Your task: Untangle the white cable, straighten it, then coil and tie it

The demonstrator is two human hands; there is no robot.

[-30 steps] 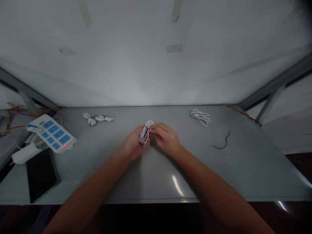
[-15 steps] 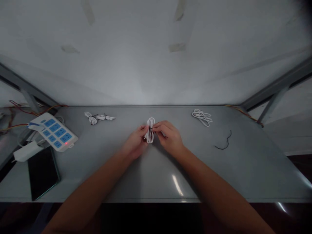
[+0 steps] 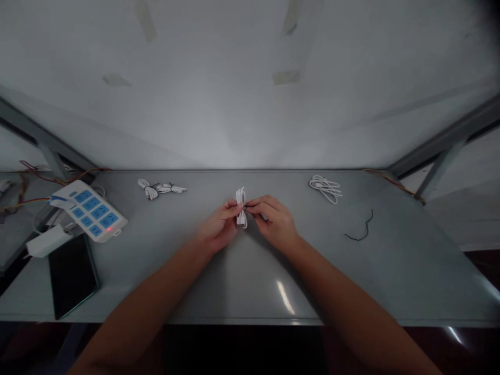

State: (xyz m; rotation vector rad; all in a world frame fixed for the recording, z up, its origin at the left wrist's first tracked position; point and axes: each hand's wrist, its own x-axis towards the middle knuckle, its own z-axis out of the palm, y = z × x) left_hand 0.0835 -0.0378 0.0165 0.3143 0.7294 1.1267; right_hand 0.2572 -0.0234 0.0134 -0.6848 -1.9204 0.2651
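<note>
Coiled white cable [image 3: 241, 207] sits upright, long axis pointing fwd, just above the desk [image 3: 375, 260], w/ fingers of L hand [image 3: 219, 227] and R hand [image 3: 273, 222] clamped on it from either side.

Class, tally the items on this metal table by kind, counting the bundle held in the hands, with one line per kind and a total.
White cable bundles: 3 (held bundle between left hand and right hand; tied bundle; loose coil)
Black wire: 1
Blue-and-white power strip: 1
White power adapter: 1
Black tablet: 1
Total: 7
</note>
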